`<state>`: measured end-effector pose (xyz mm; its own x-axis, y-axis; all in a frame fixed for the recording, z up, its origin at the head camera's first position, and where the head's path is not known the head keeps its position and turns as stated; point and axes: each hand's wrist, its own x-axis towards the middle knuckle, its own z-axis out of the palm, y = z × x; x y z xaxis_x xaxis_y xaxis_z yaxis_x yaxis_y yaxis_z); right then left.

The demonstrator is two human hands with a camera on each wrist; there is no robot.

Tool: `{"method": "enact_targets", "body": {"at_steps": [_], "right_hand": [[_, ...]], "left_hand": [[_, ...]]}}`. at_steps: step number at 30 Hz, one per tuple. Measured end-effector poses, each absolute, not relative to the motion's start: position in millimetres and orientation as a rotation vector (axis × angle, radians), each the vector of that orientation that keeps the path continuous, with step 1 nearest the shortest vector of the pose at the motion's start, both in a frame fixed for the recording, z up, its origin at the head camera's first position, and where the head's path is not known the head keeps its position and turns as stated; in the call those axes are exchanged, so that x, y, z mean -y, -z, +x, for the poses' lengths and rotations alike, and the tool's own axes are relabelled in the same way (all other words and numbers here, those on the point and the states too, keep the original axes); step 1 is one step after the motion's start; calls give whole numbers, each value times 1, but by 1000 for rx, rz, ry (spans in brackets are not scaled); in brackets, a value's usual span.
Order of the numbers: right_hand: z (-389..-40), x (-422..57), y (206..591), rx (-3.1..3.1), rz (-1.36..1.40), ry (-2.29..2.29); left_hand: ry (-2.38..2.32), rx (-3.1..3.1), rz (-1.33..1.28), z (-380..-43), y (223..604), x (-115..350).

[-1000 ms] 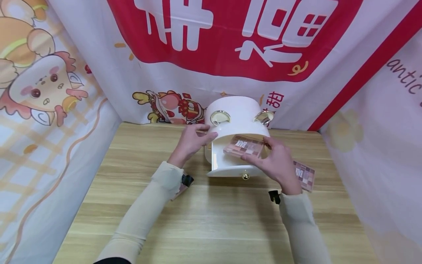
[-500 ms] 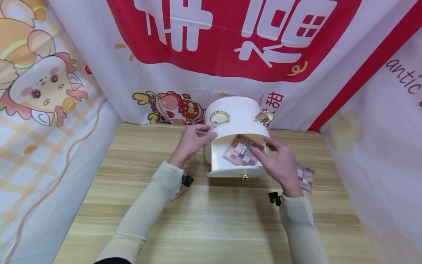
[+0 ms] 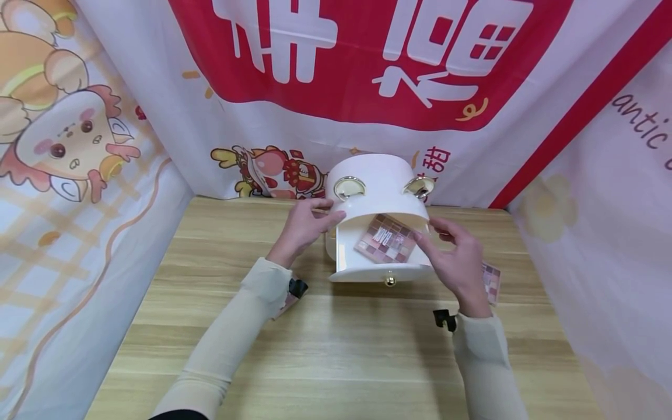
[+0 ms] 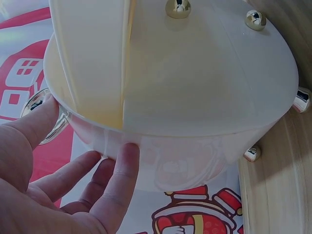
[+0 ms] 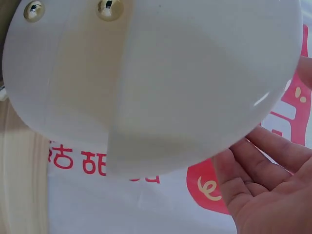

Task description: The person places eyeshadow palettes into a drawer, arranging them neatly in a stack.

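Note:
A rounded white storage box [image 3: 379,172] with gold ring-like trims stands at the back of the table. Its lower drawer [image 3: 362,274], with a gold knob [image 3: 390,281], is pulled out. Inside the drawer, an eyeshadow palette [image 3: 385,239] lies at a slant. My left hand [image 3: 305,226] rests on the box's left side; in the left wrist view its fingers [image 4: 124,180] touch the wall, with the thumb by the gold ring. Holding nothing, my right hand [image 3: 458,262] is at the box's right side, its fingers loosely bent and right at the edge in the right wrist view.
A second palette [image 3: 492,283] lies on the wooden table [image 3: 362,356], partly behind my right hand. Another palette [image 3: 286,303] shows partly under my left wrist. Printed cloth hangs [image 3: 294,122] close behind the box and along both sides.
My right hand has let go of the palette, which has dropped from a held tilt to lying in the drawer. That hand has moved right, out of the drawer. The left hand stays put.

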<state>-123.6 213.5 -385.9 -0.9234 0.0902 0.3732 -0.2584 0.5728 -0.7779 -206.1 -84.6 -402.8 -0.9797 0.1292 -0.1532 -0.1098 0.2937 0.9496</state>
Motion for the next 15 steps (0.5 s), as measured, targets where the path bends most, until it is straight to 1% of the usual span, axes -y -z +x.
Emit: {"method": "enact_targets", "body": {"at_steps": [5, 15], "right_hand": [[-121, -220, 387, 2438, 94, -1315], [-111, -246, 391, 2509, -110, -1394]], "left_hand": [[-1764, -2352, 15, -207, 404, 85], [-1757, -2356, 14, -206, 404, 84]]}}
